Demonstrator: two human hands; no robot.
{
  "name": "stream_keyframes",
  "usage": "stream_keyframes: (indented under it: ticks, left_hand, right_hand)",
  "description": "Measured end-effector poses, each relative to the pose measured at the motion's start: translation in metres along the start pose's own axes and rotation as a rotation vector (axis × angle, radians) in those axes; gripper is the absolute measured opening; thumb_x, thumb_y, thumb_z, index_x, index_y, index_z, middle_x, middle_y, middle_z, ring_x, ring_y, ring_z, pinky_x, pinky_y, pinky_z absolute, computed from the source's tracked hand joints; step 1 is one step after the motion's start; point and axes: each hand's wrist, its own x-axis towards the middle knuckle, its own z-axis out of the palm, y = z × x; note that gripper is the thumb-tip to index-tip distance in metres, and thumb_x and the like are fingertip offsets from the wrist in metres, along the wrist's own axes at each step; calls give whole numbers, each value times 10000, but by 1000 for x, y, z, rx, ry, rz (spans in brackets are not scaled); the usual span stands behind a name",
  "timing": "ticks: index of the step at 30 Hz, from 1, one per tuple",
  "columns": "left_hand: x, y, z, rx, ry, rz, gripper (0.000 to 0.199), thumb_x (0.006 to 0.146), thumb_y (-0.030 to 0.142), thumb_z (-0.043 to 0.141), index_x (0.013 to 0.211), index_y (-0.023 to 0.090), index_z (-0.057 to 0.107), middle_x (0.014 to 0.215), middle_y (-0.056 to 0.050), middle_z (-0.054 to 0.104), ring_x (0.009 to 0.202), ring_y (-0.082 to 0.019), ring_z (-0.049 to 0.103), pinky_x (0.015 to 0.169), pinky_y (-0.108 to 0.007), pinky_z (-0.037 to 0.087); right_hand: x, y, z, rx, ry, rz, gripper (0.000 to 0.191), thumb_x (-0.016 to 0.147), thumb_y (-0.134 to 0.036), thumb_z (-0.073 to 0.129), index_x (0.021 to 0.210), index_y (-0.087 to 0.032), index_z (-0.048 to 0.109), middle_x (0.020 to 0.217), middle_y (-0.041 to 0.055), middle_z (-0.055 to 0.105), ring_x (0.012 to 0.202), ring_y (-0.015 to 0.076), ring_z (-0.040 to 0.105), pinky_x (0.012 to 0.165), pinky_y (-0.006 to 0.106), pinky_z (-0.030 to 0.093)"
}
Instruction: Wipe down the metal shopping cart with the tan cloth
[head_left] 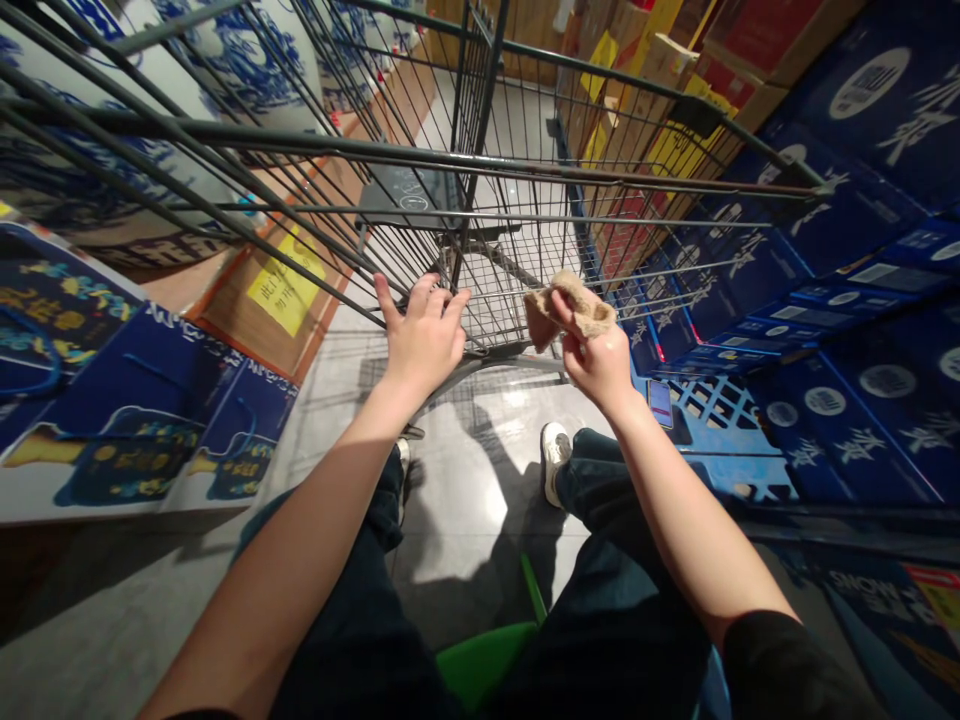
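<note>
Behind a wire shopping cart (450, 152), two bare forearms reach forward to its near end. The left hand (424, 335) rests with its fingers curled on the wire, seemingly steadying the cart, though the view doesn't show whether it is truly gripping. The right hand (592, 350) pinches a crumpled tan cloth (541, 318) between thumb and fingers, holding it just beside the wire at the cart's near end. Inside the cart, a dark flap (405, 195) lies at the far end, and the floor shows through the mesh. To the cart's right stand blue boxes (750, 250) with white lettering, cardboard cartons (622, 130), and a blue crate (727, 430). To its left are blue-and-gold boxes (142, 400) and large blue-and-white porcelain jars (172, 120).
</note>
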Motion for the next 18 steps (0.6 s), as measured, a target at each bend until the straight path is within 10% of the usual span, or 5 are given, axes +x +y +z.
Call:
stream_keyframes:
  ticks: [5, 18]
  left_hand:
    - [0, -1, 0, 5, -10, -11, 539, 935, 206, 583, 1463, 257, 678, 1375, -131, 750, 1565, -389, 467, 1360, -753, -32]
    - [-2, -7, -2, 27, -2, 48, 549, 952, 193, 568, 1488, 270, 660, 1371, -117, 754, 1546, -372, 491, 1360, -747, -37]
  right_hand:
    - [1, 16, 5, -89, 134, 105, 686, 972, -111, 438, 1645, -229, 499, 1723, 123, 460, 1663, 333, 341, 1366, 599, 330]
    - [-28, 42, 78, 127, -228, 59, 678, 926, -22, 363, 1565, -100, 576, 1717, 152, 476, 1711, 306, 199, 1353, 577, 370]
